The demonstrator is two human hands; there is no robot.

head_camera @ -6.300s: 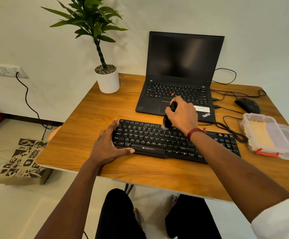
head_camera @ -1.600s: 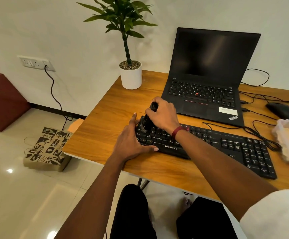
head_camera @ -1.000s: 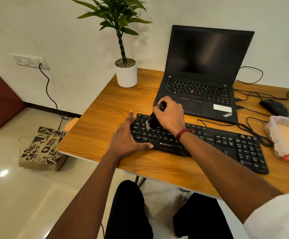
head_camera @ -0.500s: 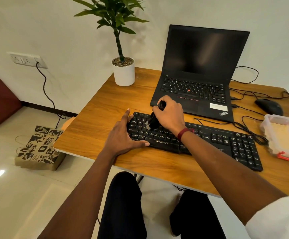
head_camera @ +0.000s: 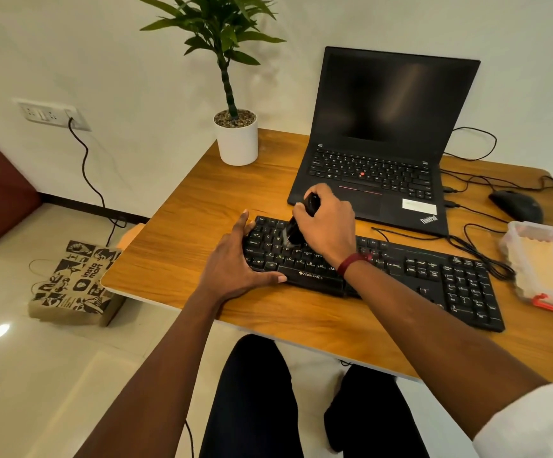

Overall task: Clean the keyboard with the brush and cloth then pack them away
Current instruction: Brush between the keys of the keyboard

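Bare wood of the surface [head_camera: 182, 239] lies left of the keyboard [head_camera: 400, 276], out to the surface's left edge. The left hand [head_camera: 235, 264] lies flat, fingers spread, on the keyboard's left end. The right hand [head_camera: 329, 223], fingers closed around the black brush [head_camera: 301, 223], presses it onto the left-hand keys; its bristles are hard to make out. Right of the keyboard, a plastic box [head_camera: 546, 269] is cut off by the frame.
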